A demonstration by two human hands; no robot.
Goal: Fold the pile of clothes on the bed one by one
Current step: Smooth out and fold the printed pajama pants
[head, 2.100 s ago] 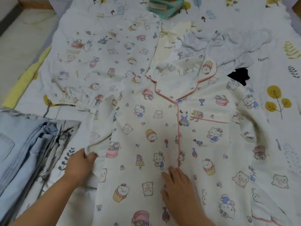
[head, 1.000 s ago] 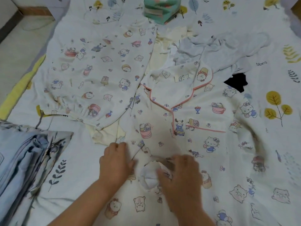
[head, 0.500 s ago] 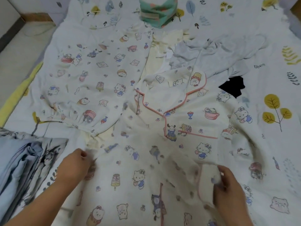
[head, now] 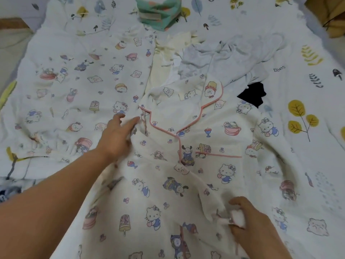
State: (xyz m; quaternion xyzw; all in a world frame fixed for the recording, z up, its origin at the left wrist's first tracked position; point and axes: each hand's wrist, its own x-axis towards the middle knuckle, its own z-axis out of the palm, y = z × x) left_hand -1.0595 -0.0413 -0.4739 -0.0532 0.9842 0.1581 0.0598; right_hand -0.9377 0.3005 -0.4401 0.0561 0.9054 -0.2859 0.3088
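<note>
Since half a second ago our left hand (head: 119, 135) has left the hem and reached up, fingers straight, to press the pajama top (head: 186, 165) just left of its collar, while our right hand (head: 248, 221) pinches bunched fabric near the lower front. We judge folding barely begun: matching pajama pants (head: 78, 94) and a grey garment (head: 233, 55) lie beyond, unfolded.

The bed (head: 308, 90) is covered by a white sheet printed with leaves. A cartoon-print pyjama shirt (head: 186, 174) is spread at the near middle, matching pyjama trousers (head: 84, 86) toward the left edge, and a grey garment (head: 233, 58) and teal bundle (head: 160, 12) toward the far edge.
</note>
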